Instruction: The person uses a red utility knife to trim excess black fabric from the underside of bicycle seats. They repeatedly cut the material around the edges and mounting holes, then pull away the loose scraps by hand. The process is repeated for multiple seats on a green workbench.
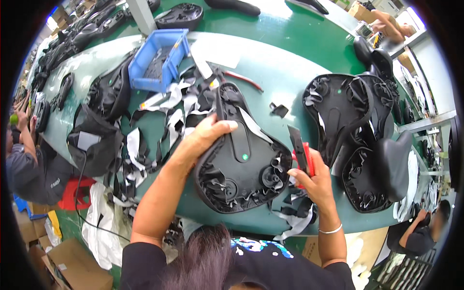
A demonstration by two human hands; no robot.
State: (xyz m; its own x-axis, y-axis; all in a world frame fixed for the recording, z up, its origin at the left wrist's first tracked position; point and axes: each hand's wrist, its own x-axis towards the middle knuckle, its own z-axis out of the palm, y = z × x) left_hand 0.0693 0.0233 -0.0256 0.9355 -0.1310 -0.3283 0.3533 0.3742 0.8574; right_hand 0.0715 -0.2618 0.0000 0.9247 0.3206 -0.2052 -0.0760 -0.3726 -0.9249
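Head: upturned black saddle [265, 153], edge puckered; left grip [205, 137] closed on narrow part, right grip [317, 181] around red-handled tool [310, 159].

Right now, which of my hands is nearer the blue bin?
Left. Your left hand, on the black saddle, is nearer you and right of the blue bin; your right hand, holding the red-handled tool, is farther right.

Left hand [210, 135]: gripped the upturned black saddle [251, 166] by its narrow end, right at centre frame!
Right hand [316, 182]: had a red-handled tool [310, 159], just right of centre, beside the saddle.
Blue bin [145, 83]: sat upper left, black-and-white scraps [176, 95] strewn below it.
Saddle pile [332, 108]: crowded the frame's right side.
Cardboard box [79, 273]: lay lower left.
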